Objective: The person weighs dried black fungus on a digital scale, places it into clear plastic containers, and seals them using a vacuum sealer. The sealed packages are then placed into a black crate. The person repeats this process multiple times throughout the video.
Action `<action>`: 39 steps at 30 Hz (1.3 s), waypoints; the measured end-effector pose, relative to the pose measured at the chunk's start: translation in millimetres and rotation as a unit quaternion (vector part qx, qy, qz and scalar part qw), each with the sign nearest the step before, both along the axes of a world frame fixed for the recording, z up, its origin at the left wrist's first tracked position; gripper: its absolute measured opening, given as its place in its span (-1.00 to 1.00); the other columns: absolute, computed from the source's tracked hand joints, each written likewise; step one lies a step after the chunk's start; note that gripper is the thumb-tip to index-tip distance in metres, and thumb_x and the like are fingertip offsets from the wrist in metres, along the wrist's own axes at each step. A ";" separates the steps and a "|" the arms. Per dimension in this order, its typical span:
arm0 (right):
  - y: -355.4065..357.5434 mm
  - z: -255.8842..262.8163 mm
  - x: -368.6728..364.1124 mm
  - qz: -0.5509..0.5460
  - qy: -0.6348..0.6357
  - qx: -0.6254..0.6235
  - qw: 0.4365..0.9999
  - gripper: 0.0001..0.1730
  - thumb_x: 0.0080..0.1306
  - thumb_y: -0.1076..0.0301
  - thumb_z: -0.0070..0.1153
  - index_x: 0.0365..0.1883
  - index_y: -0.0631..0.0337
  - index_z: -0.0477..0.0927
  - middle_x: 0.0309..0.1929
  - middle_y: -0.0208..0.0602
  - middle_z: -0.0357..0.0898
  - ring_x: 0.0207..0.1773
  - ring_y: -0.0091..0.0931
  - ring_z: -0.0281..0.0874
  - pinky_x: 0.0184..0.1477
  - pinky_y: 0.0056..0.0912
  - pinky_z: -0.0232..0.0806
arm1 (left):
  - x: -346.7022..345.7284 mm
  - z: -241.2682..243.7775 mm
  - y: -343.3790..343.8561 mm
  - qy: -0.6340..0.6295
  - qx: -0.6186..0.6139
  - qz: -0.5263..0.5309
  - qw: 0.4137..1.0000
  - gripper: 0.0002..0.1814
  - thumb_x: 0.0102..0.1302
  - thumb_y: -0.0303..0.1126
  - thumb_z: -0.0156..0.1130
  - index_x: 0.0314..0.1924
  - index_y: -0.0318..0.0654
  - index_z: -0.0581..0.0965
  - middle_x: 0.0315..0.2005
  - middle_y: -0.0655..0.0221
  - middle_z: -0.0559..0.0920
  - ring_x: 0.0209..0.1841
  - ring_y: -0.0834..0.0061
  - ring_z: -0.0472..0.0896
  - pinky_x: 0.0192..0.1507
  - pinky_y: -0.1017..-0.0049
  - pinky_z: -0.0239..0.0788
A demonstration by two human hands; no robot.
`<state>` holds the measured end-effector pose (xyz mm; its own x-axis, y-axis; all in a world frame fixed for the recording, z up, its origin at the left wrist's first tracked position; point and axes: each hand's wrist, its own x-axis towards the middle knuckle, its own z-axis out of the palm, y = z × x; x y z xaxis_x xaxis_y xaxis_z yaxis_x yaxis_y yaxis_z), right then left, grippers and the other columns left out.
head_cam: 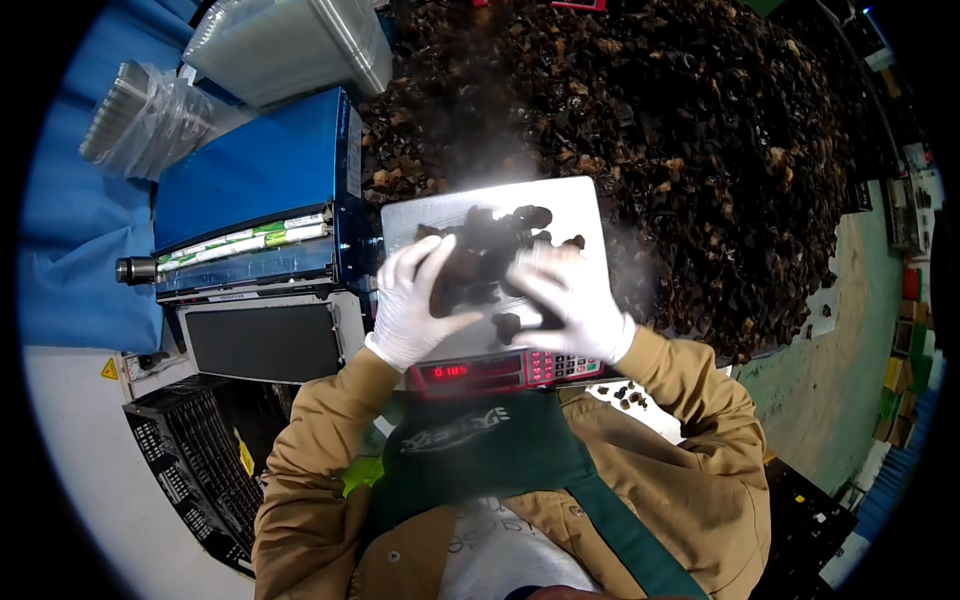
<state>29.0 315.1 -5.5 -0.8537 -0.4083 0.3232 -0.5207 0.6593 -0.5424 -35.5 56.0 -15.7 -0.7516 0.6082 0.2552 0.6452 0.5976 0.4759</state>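
A small heap of dark wood ear mushrooms (469, 262) lies on the steel pan (491, 193) of an electronic weighing scale. My left hand (412, 307), in a white glove, is at the heap's left edge, thumb and fingers spread. From the right, my right hand (574, 300), also gloved, reaches over the pan with its fingers blurred beside the heap; whether they grip a piece is unclear. One loose mushroom piece (507, 327) rests near the pan's front, between the hands. Below the pan, the scale's red display (469, 371) is lit beside its keypad (559, 365).
Beyond the scale spreads a large mass of wood ear mushrooms (675, 142). A blue wrapping machine (255, 169) stands at left, with clear plastic trays (281, 52) stacked behind it. Black plastic crates (199, 465) sit lower left. Blurry haze crosses the view near the scale.
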 end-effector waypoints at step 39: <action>50.5 -17.2 -11.2 -0.300 -0.012 -0.279 0.912 -0.70 0.49 0.46 -0.10 0.11 0.29 0.54 0.03 -0.24 0.56 0.04 -0.50 0.52 0.08 -0.47 0.37 | 26.5 4.1 -47.0 -0.026 0.194 0.184 0.963 -0.27 0.50 0.15 -0.24 0.29 -0.42 0.34 0.23 0.12 0.38 0.31 0.24 0.35 0.38 0.29 0.12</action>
